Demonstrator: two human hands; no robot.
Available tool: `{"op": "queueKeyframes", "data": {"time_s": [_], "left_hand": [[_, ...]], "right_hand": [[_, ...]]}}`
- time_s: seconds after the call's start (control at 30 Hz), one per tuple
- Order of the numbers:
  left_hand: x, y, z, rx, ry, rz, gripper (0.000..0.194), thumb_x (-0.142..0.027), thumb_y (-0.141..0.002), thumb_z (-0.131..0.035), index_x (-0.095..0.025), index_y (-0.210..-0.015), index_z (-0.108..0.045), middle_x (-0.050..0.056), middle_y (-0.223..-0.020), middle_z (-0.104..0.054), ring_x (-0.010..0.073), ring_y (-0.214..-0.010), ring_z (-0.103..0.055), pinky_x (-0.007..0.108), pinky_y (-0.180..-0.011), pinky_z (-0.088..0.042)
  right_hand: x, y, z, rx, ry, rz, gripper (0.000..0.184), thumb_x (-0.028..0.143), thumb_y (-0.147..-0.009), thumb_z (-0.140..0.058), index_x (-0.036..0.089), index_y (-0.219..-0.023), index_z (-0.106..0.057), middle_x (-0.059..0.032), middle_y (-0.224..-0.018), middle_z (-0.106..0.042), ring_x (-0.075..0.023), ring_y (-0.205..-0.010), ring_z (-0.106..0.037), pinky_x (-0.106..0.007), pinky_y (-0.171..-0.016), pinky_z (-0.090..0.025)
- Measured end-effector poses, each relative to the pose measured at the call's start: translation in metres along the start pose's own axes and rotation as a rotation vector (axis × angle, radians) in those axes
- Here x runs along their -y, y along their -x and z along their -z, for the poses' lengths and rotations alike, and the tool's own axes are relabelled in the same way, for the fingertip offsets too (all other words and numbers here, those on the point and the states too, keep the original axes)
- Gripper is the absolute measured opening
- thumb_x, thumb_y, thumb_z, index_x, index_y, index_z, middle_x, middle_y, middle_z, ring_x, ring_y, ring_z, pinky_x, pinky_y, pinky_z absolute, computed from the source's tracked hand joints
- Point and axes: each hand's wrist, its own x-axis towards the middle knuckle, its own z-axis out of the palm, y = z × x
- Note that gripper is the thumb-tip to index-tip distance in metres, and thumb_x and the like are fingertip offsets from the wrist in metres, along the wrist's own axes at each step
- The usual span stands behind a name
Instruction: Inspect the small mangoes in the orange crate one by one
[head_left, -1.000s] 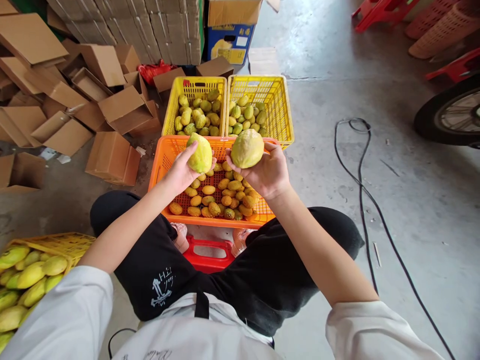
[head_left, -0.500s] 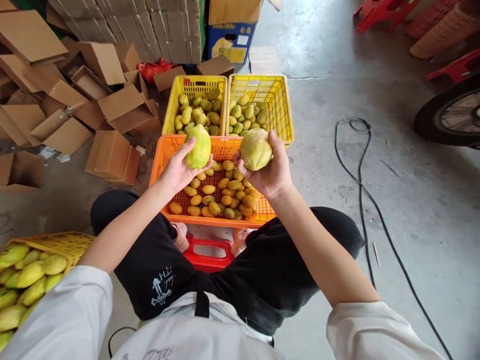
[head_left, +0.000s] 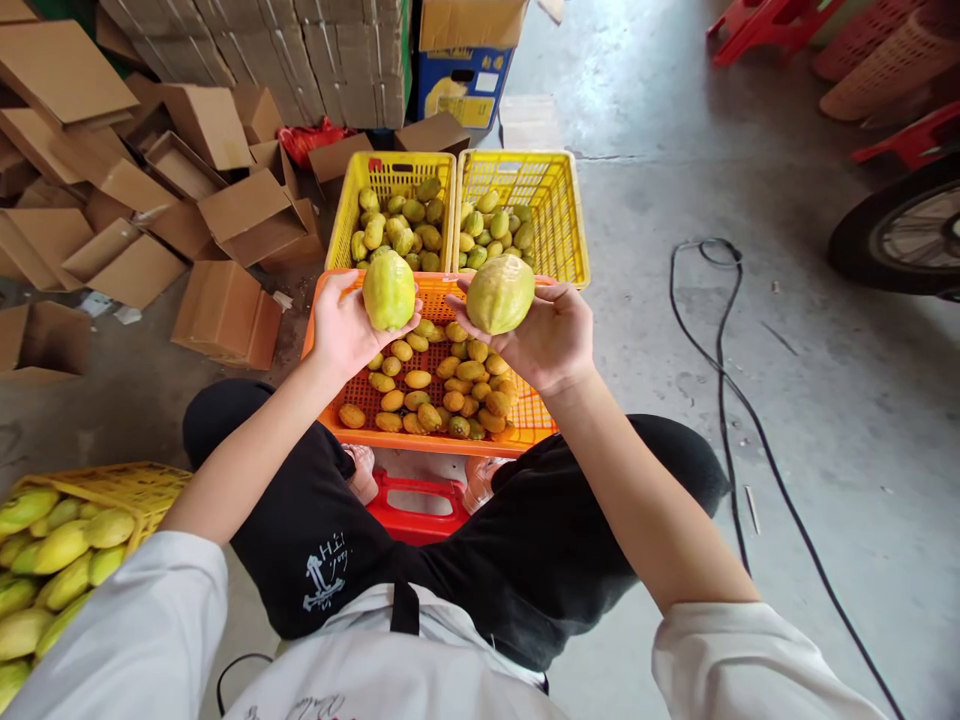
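My left hand (head_left: 346, 325) holds a yellow-green papaya (head_left: 388, 291) on its upturned palm and fingers, thumb raised beside it. On the fingers of my right hand (head_left: 553, 338) rests a paler, rounder papaya (head_left: 501, 294), with that palm also turned up. Both fruits are side by side above the far part of an orange crate (head_left: 352, 438), not touching each other. Many smaller yellow-orange papayas (head_left: 471, 370) lie in this crate. Behind it, papayas (head_left: 401, 240) fill part of the left yellow crate (head_left: 337, 215) and of the right yellow crate (head_left: 562, 215).
At my left stands a yellow crate (head_left: 161, 485) of larger papayas (head_left: 64, 545). Cardboard boxes (head_left: 244, 215) are heaped at the far left. A red stool (head_left: 420, 525) is under me. A black cable (head_left: 780, 470) lies on the floor at right, near a wheel (head_left: 900, 235).
Both hands have turned palm up, fingers opening out under the fruits. The right papaya has rolled and shifted slightly left; the left one has tilted and sits a little further left.
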Motion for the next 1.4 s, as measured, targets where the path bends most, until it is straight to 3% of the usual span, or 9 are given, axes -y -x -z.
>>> {"op": "queueKeyframes", "data": {"time_s": [0.13,0.3,0.43,0.57,0.73,0.87,1.0,1.13,1.4], "left_hand": [[0.001,0.002,-0.002,-0.014,0.025,-0.011,0.036,-0.045,-0.107,-0.062,-0.022,-0.131,-0.074,0.012,-0.117,-0.086,0.0387,-0.127,-0.081,0.058,-0.109,-0.069],[0.004,0.002,-0.006,0.011,0.027,0.004,0.033,-0.043,-0.108,-0.068,-0.022,-0.132,-0.07,0.009,-0.119,-0.084,0.035,-0.127,-0.082,0.053,-0.111,-0.068],[0.012,-0.002,-0.003,-0.002,-0.021,0.052,0.039,-0.042,-0.1,-0.084,-0.022,-0.131,-0.07,0.007,-0.111,-0.082,0.0279,-0.115,-0.083,0.04,-0.105,-0.069],[0.021,-0.006,0.003,-0.01,-0.102,0.068,0.042,-0.04,-0.092,-0.092,-0.023,-0.124,-0.071,0.005,-0.102,-0.08,0.0273,-0.109,-0.082,0.034,-0.095,-0.068],[0.02,-0.005,0.003,-0.007,-0.145,0.078,0.045,-0.041,-0.089,-0.094,-0.024,-0.123,-0.07,0.005,-0.103,-0.079,0.0301,-0.111,-0.083,0.036,-0.094,-0.067],[0.014,-0.004,0.003,0.0,-0.133,0.087,0.047,-0.04,-0.088,-0.094,-0.023,-0.124,-0.068,0.005,-0.101,-0.079,0.0288,-0.105,-0.084,0.039,-0.097,-0.068],[0.009,-0.005,0.006,0.006,-0.077,0.097,0.034,-0.036,-0.094,-0.077,-0.022,-0.124,-0.069,0.006,-0.102,-0.08,0.0326,-0.11,-0.085,0.048,-0.099,-0.071],[0.008,-0.007,0.007,0.037,-0.058,0.12,0.031,-0.033,-0.098,-0.067,-0.021,-0.126,-0.071,0.008,-0.109,-0.082,0.0363,-0.118,-0.084,0.053,-0.101,-0.071],[0.014,-0.001,0.001,0.013,-0.154,0.041,0.039,-0.037,-0.092,-0.089,-0.02,-0.123,-0.072,0.007,-0.107,-0.081,0.0268,-0.109,-0.084,0.042,-0.108,-0.069]], "right_hand": [[-0.003,0.002,-0.008,0.014,0.056,0.022,0.043,0.057,-0.086,-0.083,0.031,-0.119,-0.074,-0.0078,-0.122,-0.086,-0.0412,-0.13,-0.079,-0.065,-0.104,-0.073],[-0.005,0.002,0.0,-0.003,0.135,0.045,0.049,0.069,-0.084,-0.088,0.036,-0.119,-0.076,-0.0025,-0.112,-0.086,-0.0339,-0.118,-0.083,-0.049,-0.092,-0.077],[-0.01,-0.001,0.005,-0.008,0.149,0.028,0.044,0.06,-0.082,-0.093,0.036,-0.116,-0.076,-0.0013,-0.109,-0.085,-0.034,-0.116,-0.084,-0.05,-0.093,-0.076],[-0.018,-0.004,0.006,-0.025,0.178,-0.052,0.038,0.056,-0.085,-0.094,0.034,-0.109,-0.074,-0.0013,-0.1,-0.083,-0.0334,-0.112,-0.084,-0.049,-0.092,-0.076],[-0.016,-0.006,0.011,-0.065,0.137,-0.033,0.033,0.053,-0.088,-0.091,0.032,-0.104,-0.072,-0.0003,-0.097,-0.083,-0.0308,-0.111,-0.084,-0.049,-0.1,-0.075],[-0.01,-0.007,0.015,-0.034,0.093,-0.009,0.03,0.055,-0.091,-0.084,0.029,-0.099,-0.071,-0.0041,-0.097,-0.084,-0.0355,-0.119,-0.083,-0.056,-0.106,-0.072],[-0.008,-0.008,0.012,0.003,0.102,-0.014,0.031,0.053,-0.089,-0.086,0.028,-0.102,-0.073,-0.0059,-0.104,-0.086,-0.0392,-0.127,-0.081,-0.059,-0.106,-0.072],[-0.005,-0.006,0.006,0.008,0.142,0.015,0.033,0.058,-0.092,-0.087,0.031,-0.107,-0.075,-0.0031,-0.105,-0.086,-0.034,-0.123,-0.083,-0.052,-0.101,-0.075],[-0.015,-0.004,0.008,-0.024,0.19,-0.082,0.047,0.064,-0.082,-0.099,0.03,-0.1,-0.072,-0.0038,-0.095,-0.085,-0.0325,-0.106,-0.087,-0.046,-0.086,-0.078]]}}
